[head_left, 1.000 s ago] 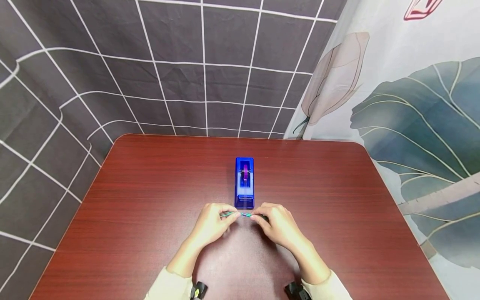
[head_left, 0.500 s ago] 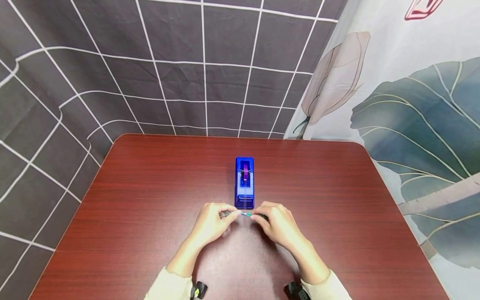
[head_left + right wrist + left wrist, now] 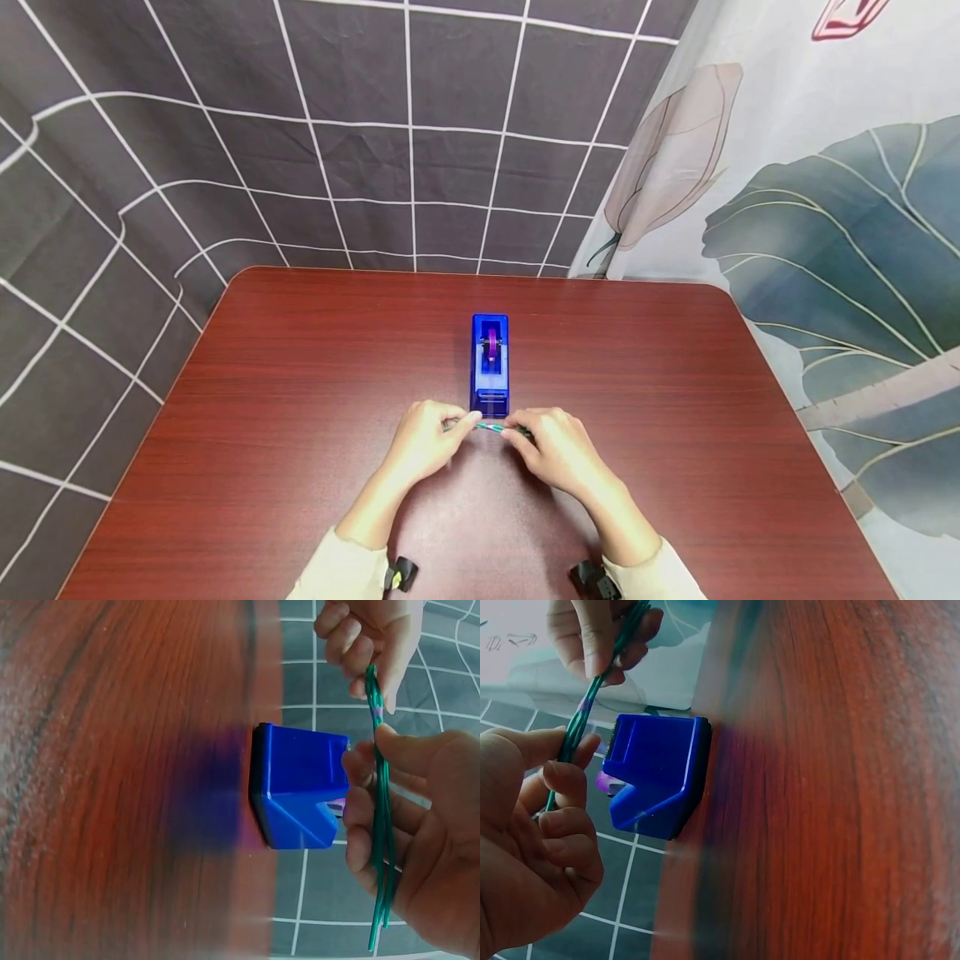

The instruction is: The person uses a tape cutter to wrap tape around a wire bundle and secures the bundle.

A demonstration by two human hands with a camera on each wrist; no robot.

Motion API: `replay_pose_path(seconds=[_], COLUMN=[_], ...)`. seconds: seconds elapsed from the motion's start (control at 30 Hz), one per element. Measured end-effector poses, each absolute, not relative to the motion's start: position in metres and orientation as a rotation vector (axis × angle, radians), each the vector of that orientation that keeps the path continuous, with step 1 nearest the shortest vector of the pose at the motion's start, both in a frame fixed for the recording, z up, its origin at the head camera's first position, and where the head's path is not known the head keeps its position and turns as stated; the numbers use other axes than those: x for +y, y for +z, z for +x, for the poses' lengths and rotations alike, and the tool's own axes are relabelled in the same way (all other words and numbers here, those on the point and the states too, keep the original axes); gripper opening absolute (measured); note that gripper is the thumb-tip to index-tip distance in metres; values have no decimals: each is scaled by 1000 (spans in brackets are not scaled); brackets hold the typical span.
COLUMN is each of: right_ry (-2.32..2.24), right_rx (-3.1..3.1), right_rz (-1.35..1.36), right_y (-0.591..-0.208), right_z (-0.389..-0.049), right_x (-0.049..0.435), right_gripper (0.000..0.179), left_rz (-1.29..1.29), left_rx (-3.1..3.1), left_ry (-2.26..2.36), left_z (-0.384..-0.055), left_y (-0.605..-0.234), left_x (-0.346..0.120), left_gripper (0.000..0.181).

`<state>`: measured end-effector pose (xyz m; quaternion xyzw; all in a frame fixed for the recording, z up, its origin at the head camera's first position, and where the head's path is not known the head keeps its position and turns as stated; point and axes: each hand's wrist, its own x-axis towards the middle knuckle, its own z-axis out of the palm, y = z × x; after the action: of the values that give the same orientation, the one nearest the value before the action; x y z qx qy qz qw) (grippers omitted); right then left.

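Note:
A thin bundle of green strands (image 3: 382, 802), like cord or wire, spans my two hands above the table. A small purple band (image 3: 376, 712) marks it between them. My left hand (image 3: 423, 446) pinches one looped end between thumb and fingers. My right hand (image 3: 558, 446) pinches the bundle on the other side of the band; loose strand ends trail along its palm in the right wrist view. Just beyond the hands stands a blue tape dispenser (image 3: 491, 383) with a purple roll of tape (image 3: 492, 343). Neither hand visibly grips the dispenser.
The red-brown wooden table (image 3: 315, 350) extends around the hands. A dark curtain with white grid lines (image 3: 360, 167) hangs behind and at left. A white curtain with leaf prints (image 3: 795, 250) hangs at right. Small black devices sit at both wrists.
The left thumb and fingertips have shifted up slightly on the green bundle, and its visible middle part has turned a little. The right hand and the tape dispenser stay nearly in place.

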<state>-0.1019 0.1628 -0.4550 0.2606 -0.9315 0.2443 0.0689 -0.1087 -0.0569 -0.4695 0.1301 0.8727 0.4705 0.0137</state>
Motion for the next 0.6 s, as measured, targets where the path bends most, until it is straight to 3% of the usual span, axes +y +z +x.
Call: replay_pose_path(seconds=[0.6], right_ry=[738], right_rx=[-2829], right_rz=[676], right_y=[-455], right_z=[-101], right_x=[160], right_gripper=[12], left_rz=[412], left_rx=[2705], left_ry=[1495], left_z=[-107], left_y=[-468], left_x=[-57], left_gripper=[20])
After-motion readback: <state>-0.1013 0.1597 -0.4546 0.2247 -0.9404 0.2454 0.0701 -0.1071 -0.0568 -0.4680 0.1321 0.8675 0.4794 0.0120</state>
